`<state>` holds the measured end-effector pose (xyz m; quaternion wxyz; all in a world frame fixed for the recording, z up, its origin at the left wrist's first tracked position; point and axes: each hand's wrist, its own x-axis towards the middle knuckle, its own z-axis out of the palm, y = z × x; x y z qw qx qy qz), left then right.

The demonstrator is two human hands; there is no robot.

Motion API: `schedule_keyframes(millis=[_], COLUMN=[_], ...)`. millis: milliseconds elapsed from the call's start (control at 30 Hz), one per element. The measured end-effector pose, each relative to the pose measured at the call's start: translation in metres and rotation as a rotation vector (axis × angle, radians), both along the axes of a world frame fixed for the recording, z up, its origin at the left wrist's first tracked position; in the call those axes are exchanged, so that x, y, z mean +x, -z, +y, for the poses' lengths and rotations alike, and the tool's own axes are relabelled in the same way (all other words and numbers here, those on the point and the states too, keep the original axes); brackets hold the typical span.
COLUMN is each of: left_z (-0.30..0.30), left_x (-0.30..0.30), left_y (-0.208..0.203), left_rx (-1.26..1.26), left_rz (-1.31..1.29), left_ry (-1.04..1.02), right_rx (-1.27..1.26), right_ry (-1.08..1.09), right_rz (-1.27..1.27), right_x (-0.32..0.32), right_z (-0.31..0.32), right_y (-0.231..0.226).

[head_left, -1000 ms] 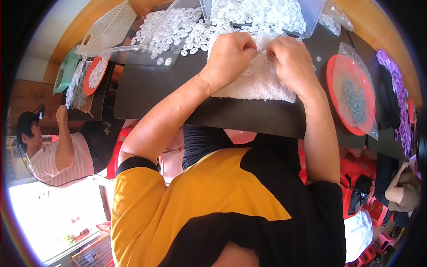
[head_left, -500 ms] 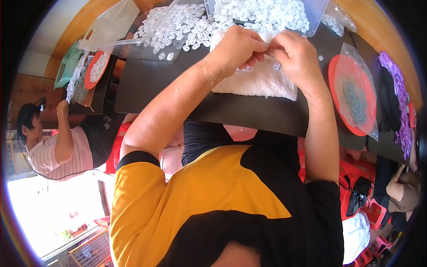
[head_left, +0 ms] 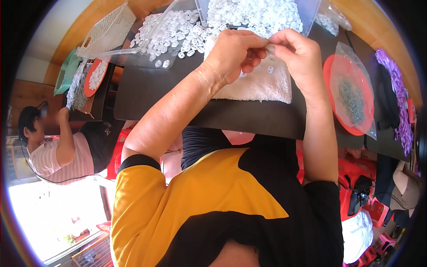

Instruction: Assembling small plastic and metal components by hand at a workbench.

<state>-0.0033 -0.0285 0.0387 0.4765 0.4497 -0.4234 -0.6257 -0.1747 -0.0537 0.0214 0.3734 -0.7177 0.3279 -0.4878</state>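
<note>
Above a folded cream towel (head_left: 267, 86), my left hand (head_left: 235, 53) and my right hand (head_left: 300, 53) meet fingertip to fingertip. Both are closed in a pinch. Whatever lies between the fingertips is too small and covered to make out. On the towel, just below the hands, lies a small white plastic piece with holes (head_left: 270, 70). A second white piece (head_left: 243, 74) shows partly beside my left hand. Many similar white pieces (head_left: 167, 29) are heaped beyond my left wrist, and more fill a clear plastic bin (head_left: 311, 20) behind the hands.
At right, an orange-red plate (head_left: 328, 89) carries a clear bag of small grey parts (head_left: 351, 102). Purple strips (head_left: 393, 98) lie past it. A bag of white pieces (head_left: 327, 24) stands far right. Left are a white basket (head_left: 109, 31) and a seated person (head_left: 62, 151).
My right hand's fingers have lifted and arched, with the fingertips still meeting my left hand's. My left hand has turned slightly, its lower fingers curling more. The whole view has shifted a little.
</note>
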Motion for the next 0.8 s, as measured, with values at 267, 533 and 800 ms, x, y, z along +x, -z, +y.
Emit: schedule_keyframes(millis=[267,533,800], left_z=[-0.004,-0.008,-0.004], left_x=[0.005,-0.023,-0.002], left_y=[0.009,0.059,0.022], left_rx=[-0.014,-0.815,-0.130], left_rz=[-0.042,-1.297,-0.196], left_ry=[0.065,0.026,-0.026], right_rx=[-0.234,-0.047,0.085], right_ry=[0.195,0.232,0.211], right_rz=[0.169,-0.008,-0.084], right_x=[-0.003,-0.007,-0.006], right_z=[0.001,-0.009,-0.009], right_y=[-0.003,-0.003,-0.002])
